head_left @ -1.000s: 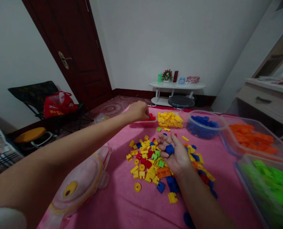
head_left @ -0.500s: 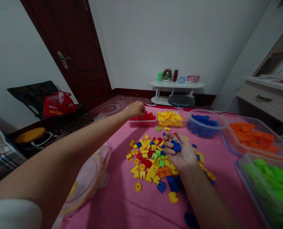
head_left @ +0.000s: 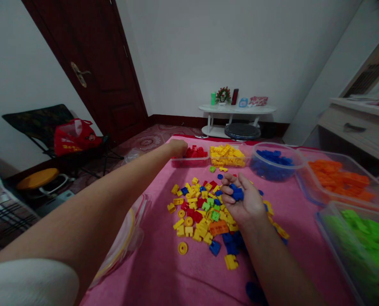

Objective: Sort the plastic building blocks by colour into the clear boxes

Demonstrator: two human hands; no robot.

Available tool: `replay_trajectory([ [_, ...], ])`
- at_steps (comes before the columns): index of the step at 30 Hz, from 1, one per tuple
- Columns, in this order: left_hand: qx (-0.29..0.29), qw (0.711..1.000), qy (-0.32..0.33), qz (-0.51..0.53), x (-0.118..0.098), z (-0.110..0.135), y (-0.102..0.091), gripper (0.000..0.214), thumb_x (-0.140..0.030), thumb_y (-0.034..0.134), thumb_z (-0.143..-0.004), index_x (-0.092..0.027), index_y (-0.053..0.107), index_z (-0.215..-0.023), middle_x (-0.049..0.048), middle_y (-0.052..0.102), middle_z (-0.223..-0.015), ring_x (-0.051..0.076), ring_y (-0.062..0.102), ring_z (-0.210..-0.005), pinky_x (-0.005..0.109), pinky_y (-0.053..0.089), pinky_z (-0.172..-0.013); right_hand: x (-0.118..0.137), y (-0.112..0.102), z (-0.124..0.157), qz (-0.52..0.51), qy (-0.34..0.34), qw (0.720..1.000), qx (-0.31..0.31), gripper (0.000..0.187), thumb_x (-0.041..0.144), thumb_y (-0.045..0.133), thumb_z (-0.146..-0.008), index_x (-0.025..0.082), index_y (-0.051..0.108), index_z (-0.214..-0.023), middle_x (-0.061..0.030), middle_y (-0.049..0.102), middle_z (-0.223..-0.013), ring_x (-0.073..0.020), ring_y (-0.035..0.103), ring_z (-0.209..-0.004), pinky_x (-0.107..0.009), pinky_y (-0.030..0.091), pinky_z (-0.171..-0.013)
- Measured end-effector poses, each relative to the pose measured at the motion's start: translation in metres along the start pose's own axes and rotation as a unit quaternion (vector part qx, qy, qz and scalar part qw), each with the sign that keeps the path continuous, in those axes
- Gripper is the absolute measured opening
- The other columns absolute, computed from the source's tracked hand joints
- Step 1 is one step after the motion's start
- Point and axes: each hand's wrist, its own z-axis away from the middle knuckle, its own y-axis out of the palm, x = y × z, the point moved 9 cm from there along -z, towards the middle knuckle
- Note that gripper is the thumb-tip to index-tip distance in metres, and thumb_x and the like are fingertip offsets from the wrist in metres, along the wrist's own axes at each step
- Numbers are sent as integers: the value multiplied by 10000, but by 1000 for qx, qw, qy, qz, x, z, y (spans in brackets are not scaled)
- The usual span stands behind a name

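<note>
My left hand (head_left: 178,147) reaches down into the left side of a clear box of red blocks (head_left: 196,153). Its fingers are curled and mostly turned away, so what they hold, if anything, is hidden. My right hand (head_left: 246,199), palm up with fingers curled, cradles blue building blocks (head_left: 237,193). Below and beside it spreads a loose pile of mixed blocks (head_left: 202,212), mostly yellow, with red, blue, green and orange pieces. A yellow wheel piece (head_left: 182,248) lies at the pile's near edge.
Along the back and right stand a box of yellow blocks (head_left: 227,155), a round tub of blue blocks (head_left: 274,163), a box of orange blocks (head_left: 339,180) and a box of green blocks (head_left: 364,242). Clear lids (head_left: 125,242) lie under my left forearm on the pink cloth (head_left: 163,272).
My left hand has moved left and lower into the box of red blocks. My right hand stays over the pile with the blue blocks in it. The view has shifted slightly.
</note>
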Motion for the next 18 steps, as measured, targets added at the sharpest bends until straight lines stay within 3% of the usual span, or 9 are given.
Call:
replay_trajectory([
  [6, -13, 1000, -26, 11, 4, 8, -1, 266, -290, 635, -655, -241, 729, -898, 79, 691, -961, 220, 609, -920, 261, 444, -792, -3, 1, 2, 5, 1, 1000, -2, 328, 336, 403, -889, 128, 584, -711, -13, 525, -571, -48, 397, -383, -116, 248, -284],
  [11, -89, 995, -42, 23, 4, 31, -35, 323, -323, 530, -767, -237, 694, -1031, 82, 679, -1020, 226, 596, -980, 255, 428, -795, -16, 6, 5, 25, 33, 999, 0, 343, 325, 374, -905, 121, 581, -723, -20, 541, -563, -48, 411, -382, -109, 237, -283],
  [13, -142, 988, 8, 58, -19, 49, -57, 318, -316, 490, -801, -220, 699, -1020, 80, 692, -967, 216, 615, -915, 253, 424, -762, -23, 10, 6, 36, 46, 998, 10, 353, 326, 358, -912, 115, 580, -737, -36, 564, -584, -48, 420, -389, -105, 237, -284],
  [14, -157, 982, 63, 81, -39, 60, -67, 308, -308, 481, -812, -215, 705, -1003, 72, 699, -929, 202, 621, -871, 246, 419, -744, -27, 12, 8, 40, 56, 997, 17, 357, 337, 355, -915, 115, 579, -749, -43, 574, -596, -50, 425, -393, -104, 239, -286],
  [16, -156, 961, 189, 128, -86, 89, -80, 294, -285, 470, -832, -217, 703, -996, 52, 705, -902, 167, 621, -817, 223, 409, -719, -35, 18, 10, 41, 80, 995, 37, 363, 381, 358, -913, 127, 567, -761, -45, 581, -608, -55, 435, -401, -104, 241, -286],
  [18, -120, 943, 263, 166, -123, 116, -85, 286, -263, 492, -823, -224, 691, -1025, 38, 711, -882, 146, 617, -769, 208, 405, -695, -40, 24, 13, 24, 92, 994, 55, 347, 422, 378, -903, 158, 535, -742, -13, 548, -572, -67, 443, -403, -106, 239, -285],
])
